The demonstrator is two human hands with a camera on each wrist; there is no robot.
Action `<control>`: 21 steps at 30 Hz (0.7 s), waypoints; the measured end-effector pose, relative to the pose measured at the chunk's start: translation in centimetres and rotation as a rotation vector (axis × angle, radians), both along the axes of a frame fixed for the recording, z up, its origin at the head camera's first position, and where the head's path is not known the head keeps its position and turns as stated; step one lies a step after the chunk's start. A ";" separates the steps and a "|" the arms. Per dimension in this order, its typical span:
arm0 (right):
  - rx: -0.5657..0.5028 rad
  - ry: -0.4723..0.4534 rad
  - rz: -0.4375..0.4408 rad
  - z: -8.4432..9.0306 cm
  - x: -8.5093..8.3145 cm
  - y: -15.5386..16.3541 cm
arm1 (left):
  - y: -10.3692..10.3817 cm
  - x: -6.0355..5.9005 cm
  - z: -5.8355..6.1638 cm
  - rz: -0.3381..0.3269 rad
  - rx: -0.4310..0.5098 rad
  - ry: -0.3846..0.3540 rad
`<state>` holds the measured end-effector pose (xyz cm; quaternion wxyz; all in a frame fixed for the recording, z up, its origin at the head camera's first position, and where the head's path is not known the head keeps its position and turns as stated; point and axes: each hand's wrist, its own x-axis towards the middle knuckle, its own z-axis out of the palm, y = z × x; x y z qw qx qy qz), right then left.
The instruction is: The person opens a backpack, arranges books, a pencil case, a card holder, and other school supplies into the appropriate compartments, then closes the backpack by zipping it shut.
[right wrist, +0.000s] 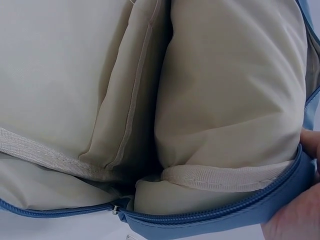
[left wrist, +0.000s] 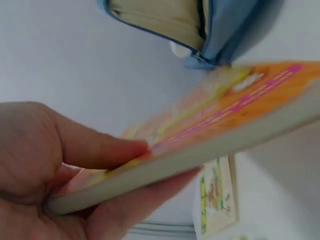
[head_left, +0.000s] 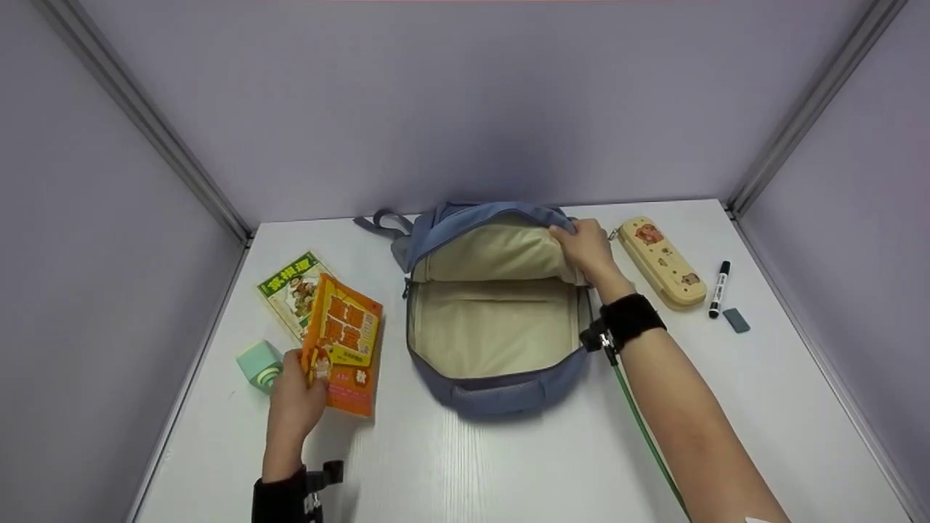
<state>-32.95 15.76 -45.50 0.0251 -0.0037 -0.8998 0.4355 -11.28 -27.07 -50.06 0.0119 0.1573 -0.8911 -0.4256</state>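
A blue backpack (head_left: 501, 396) lies unzipped on the table, its cream lining (right wrist: 230, 90) showing. My right hand (head_left: 587, 250) grips the upper right edge of its opening, thumb on the inner side; in the right wrist view only part of that hand (right wrist: 295, 215) shows. To the left, my left hand (head_left: 296, 396) holds an orange book (head_left: 352, 378) raised and tilted. In the left wrist view the thumb lies on the cover and fingers are under the book (left wrist: 240, 110). Behind it a green-and-yellow book (head_left: 290, 287) lies on the table, partly covered from view.
Beside the left hand is a mint-green block-shaped object (head_left: 258, 363). On the right lie a cream pencil case (head_left: 662, 263), a black-and-white marker (head_left: 719, 290) and a dark grey-green eraser-like block (head_left: 736, 320). Pale partition walls (head_left: 465, 102) enclose the white table (head_left: 465, 472).
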 end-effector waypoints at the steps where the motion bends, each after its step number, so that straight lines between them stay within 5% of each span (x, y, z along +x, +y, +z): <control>1: -0.007 0.000 0.001 0.0 0.0 0.0 | 0.2 0.0 0.3 0.022 0.012 0.038; 5: -0.021 0.005 0.008 -0.1 0.0 0.0 | 0.7 -0.1 1.2 0.104 0.080 0.159; 9: -0.013 0.015 0.004 -0.1 0.0 -0.1 | 1.3 0.0 2.0 0.137 0.189 0.198; 21: 0.012 0.017 -0.019 0.1 -0.1 -0.2 | 3.7 0.3 3.6 0.095 0.542 0.246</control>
